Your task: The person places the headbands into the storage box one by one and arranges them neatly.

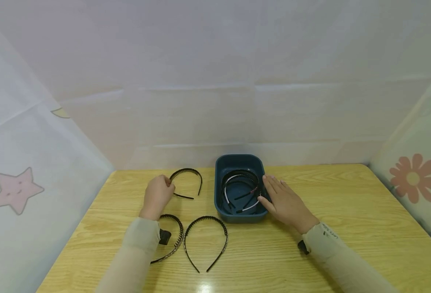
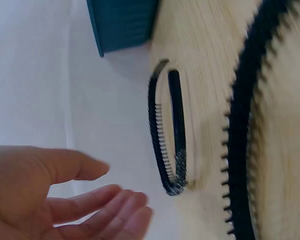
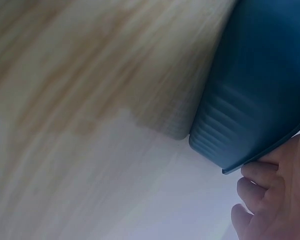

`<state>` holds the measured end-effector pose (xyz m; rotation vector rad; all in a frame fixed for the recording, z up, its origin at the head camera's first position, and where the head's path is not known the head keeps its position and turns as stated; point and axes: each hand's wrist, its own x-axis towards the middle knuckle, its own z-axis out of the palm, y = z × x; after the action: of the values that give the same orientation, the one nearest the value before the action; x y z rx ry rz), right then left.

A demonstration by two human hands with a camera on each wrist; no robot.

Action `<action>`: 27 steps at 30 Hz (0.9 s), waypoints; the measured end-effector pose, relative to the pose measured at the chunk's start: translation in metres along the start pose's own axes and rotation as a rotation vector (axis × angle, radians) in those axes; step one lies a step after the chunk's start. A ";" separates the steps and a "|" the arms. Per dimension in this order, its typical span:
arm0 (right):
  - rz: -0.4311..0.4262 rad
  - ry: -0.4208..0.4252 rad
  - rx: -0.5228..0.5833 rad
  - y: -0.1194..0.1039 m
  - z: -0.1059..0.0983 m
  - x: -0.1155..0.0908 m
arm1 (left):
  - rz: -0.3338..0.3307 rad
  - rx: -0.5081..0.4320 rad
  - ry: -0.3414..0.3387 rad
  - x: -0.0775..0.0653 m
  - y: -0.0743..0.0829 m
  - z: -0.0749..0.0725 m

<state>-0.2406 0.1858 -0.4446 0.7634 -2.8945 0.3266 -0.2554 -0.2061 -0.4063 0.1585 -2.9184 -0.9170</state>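
My left hand (image 1: 158,194) reaches over the left side of a black toothed headband (image 1: 186,169) lying on the table. In the left wrist view the thumb (image 2: 85,167) and fingers are apart, with nothing between them, and that headband (image 2: 152,125) lies just beyond the fingertips. My right hand (image 1: 286,203) rests with fairly straight fingers on the right rim of a dark blue plastic box (image 1: 220,213). Inside the box lie several headbands (image 1: 239,173), black ones and some with white. In the right wrist view the fingers (image 3: 260,175) lie along the box's rim.
Nearer me on the wooden table (image 1: 274,260) lie two more black toothed headbands: one (image 1: 206,218) in the middle, the other (image 1: 180,228) partly hidden by my left forearm. White cloth (image 1: 200,118) hangs along the back edge, with printed cloth at both sides.
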 end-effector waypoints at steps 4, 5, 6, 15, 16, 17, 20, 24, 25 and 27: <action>0.003 -0.005 -0.002 0.001 0.000 0.000 | -0.057 0.003 -0.090 0.005 -0.008 0.002; 0.005 -0.007 -0.002 0.002 0.000 0.000 | -0.072 -0.004 -0.103 0.006 -0.010 0.003; 0.007 -0.008 -0.002 0.002 -0.001 0.000 | -0.084 -0.010 -0.117 0.008 -0.012 0.004; 0.015 -0.002 0.007 0.005 0.000 -0.001 | -0.199 -0.210 -0.324 0.026 -0.025 0.013; 0.014 -0.001 0.009 0.005 0.000 -0.001 | -0.213 -0.225 -0.329 0.028 -0.026 0.014; 0.017 -0.002 0.012 0.005 0.000 -0.001 | -0.220 -0.232 -0.329 0.029 -0.026 0.014; 0.016 -0.004 0.017 0.005 0.000 0.000 | -0.240 -0.239 -0.316 0.034 -0.029 0.017; 0.018 -0.018 0.019 0.004 -0.001 0.000 | -0.253 -0.233 -0.303 0.039 -0.031 0.021; 0.019 -0.021 0.019 0.004 -0.001 0.001 | -0.258 -0.233 -0.299 0.040 -0.031 0.023; 0.022 -0.025 0.018 0.004 -0.001 0.001 | -0.259 -0.236 -0.297 0.041 -0.031 0.024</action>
<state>-0.2430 0.1891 -0.4442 0.7441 -2.9295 0.3484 -0.2964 -0.2225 -0.4418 0.4260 -3.0677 -1.4285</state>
